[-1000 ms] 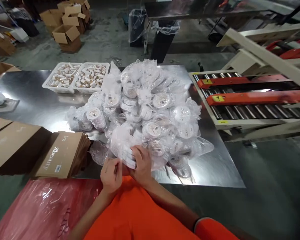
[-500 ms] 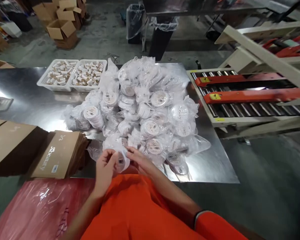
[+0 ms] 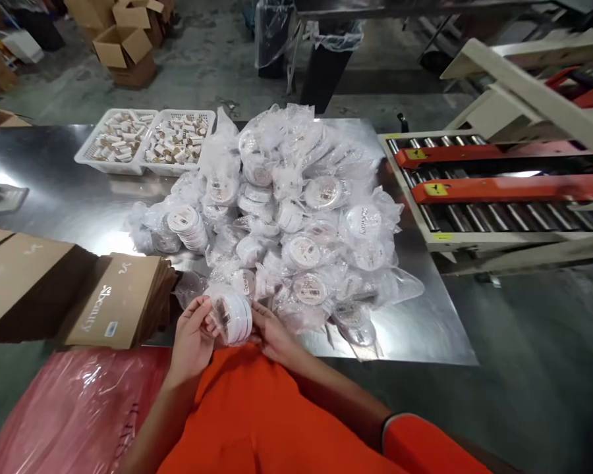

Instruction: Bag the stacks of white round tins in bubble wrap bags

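Close to my body I hold a clear plastic bag of round white discs (image 3: 237, 318), the stack tilted on its side. My left hand (image 3: 196, 332) grips the bag's left side, fingers closed on the plastic. At the other side my right hand (image 3: 273, 334) is closed on it too, with some fingers hidden behind the stack. Just beyond my hands spreads a large heap of similar bagged discs (image 3: 305, 253), several showing printed labels. A stack of discs (image 3: 182, 219) leans at the heap's left side.
Two white baskets (image 3: 109, 168) of small white-and-brown pieces stand at the back of the metal table (image 3: 54, 164). Flattened cardboard boxes (image 3: 113, 299) lie at the left, above a red plastic bag (image 3: 91, 401). A roller conveyor (image 3: 494, 217) stands right of the table.
The bagged discs have turned, so more of the stack's edge shows between my hands. My left hand has shifted slightly left and down. The view has moved a little.
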Demonstrator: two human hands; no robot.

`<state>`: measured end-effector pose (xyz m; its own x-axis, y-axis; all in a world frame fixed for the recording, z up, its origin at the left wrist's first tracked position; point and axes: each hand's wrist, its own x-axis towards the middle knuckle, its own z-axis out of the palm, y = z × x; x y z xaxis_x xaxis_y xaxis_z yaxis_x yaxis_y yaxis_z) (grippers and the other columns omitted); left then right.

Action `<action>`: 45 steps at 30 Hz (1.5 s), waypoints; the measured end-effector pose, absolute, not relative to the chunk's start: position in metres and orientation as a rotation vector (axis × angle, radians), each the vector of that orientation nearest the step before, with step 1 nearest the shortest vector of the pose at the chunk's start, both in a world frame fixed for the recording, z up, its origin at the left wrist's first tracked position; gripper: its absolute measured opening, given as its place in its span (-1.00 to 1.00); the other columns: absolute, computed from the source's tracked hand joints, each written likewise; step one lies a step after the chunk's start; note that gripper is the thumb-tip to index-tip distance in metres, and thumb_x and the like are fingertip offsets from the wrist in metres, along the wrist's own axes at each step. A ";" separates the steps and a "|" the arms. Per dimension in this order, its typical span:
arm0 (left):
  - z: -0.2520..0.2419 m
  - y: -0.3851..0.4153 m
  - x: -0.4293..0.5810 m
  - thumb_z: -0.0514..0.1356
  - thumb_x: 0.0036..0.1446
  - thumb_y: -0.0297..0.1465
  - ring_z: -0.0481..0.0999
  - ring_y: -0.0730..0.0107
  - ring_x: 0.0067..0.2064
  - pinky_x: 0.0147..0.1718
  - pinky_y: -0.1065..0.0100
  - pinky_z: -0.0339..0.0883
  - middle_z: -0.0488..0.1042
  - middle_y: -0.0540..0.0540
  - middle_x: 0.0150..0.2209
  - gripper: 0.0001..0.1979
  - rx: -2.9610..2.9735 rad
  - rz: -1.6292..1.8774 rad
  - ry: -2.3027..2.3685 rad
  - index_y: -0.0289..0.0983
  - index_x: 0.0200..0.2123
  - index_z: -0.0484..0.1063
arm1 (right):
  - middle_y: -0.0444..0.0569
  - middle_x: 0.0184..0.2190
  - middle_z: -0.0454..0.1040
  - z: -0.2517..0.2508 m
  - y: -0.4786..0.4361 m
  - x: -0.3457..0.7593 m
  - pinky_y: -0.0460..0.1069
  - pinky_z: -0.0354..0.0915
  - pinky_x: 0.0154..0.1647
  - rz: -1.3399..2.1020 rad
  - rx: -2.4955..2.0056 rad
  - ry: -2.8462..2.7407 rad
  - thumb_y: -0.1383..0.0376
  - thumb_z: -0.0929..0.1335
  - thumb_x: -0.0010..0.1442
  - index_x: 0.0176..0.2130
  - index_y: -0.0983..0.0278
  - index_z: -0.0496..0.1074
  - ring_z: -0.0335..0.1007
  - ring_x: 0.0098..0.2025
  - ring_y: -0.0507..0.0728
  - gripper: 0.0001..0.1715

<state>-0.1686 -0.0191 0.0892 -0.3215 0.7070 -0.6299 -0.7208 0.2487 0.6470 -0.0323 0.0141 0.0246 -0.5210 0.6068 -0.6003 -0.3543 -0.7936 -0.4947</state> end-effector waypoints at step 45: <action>0.059 -0.037 -0.156 0.13 0.03 -0.31 0.26 0.54 -0.56 -0.54 0.47 0.17 0.35 0.07 -0.52 -0.85 0.665 1.148 1.686 -0.25 -0.33 0.38 | 0.05 -0.13 0.42 0.006 0.026 -0.021 0.02 0.30 -0.16 1.500 -0.842 -2.082 0.15 0.23 0.24 0.13 0.25 0.14 0.39 -0.18 0.14 -0.50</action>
